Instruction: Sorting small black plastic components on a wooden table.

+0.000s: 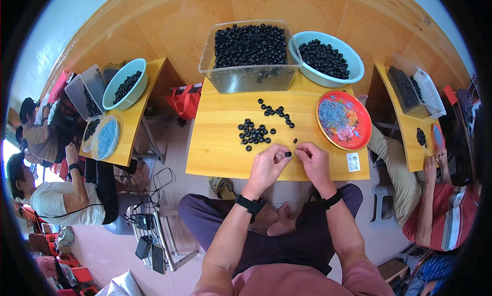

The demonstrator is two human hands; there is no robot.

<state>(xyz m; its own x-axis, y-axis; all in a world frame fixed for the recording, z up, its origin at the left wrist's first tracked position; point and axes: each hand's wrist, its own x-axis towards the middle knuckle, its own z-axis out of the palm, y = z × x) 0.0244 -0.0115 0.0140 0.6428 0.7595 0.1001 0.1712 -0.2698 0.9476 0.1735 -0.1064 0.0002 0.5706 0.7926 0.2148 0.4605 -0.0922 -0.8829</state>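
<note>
Near the table's front edge, my left hand (270, 163) pinches a small black ring-shaped part (288, 154) between thumb and fingertips. Just beside it, the fingers of my right hand (313, 162) are pressed together; what they hold, if anything, is too small to make out. One loose black part (295, 141) lies on the wood beyond my fingertips. Farther left is a scattered pile of black rings (253, 132), with a smaller string of them (274, 110) behind it. A red floral tray (365, 109) to the right carries many tiny blue-grey pieces (333, 114).
At the back of the yellow table (220, 157) stand a clear bin (241, 81) and a light-blue basin (328, 81), both full of black rings. A white label (353, 162) is near the right edge. People sit at tables on both sides. A red bag (183, 101) hangs left.
</note>
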